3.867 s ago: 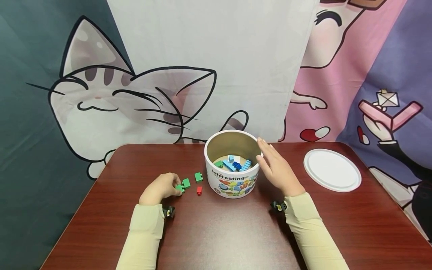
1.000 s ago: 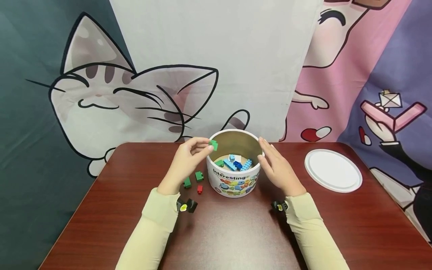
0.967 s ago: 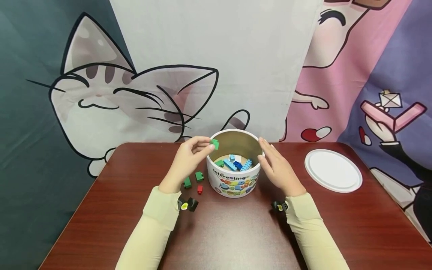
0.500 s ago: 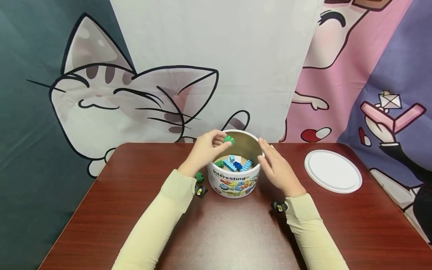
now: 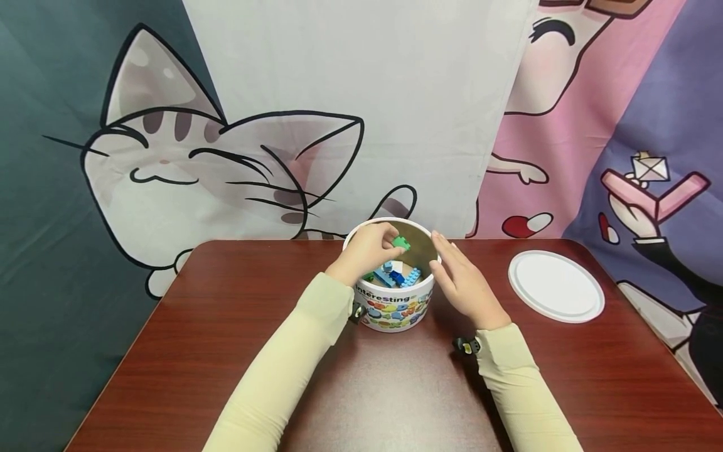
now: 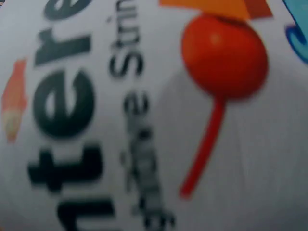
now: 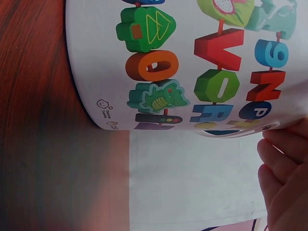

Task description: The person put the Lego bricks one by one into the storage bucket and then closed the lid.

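Just below the frame's centre, the left hand [image 5: 367,248] pinches a green block [image 5: 401,243] at the mouth of the tub [image 5: 392,317]; the right hand [image 5: 465,282] lays extended fingers against its right side. Blue blocks [image 5: 412,277] lie inside, and a white lid [image 5: 556,286] rests at right on the table [image 5: 570,364].

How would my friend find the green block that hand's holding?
Find the big white tub on the brown table. At its open top is the left hand. The green block is the one pinched there, held up above the other blocks lying at the bottom.
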Available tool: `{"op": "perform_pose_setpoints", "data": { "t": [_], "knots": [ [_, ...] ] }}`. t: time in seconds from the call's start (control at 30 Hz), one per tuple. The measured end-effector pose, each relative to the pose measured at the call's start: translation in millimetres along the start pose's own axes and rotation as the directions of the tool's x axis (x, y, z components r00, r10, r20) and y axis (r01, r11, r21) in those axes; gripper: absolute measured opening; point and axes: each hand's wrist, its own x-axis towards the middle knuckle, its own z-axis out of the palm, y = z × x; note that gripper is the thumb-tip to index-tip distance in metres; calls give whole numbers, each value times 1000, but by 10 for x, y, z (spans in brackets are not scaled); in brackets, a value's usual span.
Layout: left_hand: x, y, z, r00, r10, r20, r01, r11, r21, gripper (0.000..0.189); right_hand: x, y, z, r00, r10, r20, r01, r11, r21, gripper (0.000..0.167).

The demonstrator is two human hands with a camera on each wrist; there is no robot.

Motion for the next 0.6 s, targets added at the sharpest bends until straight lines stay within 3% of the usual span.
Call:
{"op": "perform_pose_setpoints", "data": {
  "t": [0.13,0.3,0.4,0.6],
  "knots": [
    [-5,5,24,1000,5,-1,-5,1000,-8,45,-3,4,7,1000,-2,-5,2,1000,-4,59],
    [-94,-24,-39,992,60,-111,-65,997,-40,33,-3,11,9,1000,-6,-10,6,1000,-8,60],
    [-212,-47,-127,974,96,-205,-116,989,-90,27,0,16,9,1000,-12,-12,12,1000,-13,58],
    [-492,-161,-264,919,126,-373,-205,962,-180,21,3,24,7,1000,-22,-18,22,1000,-12,58]
  ]
}}
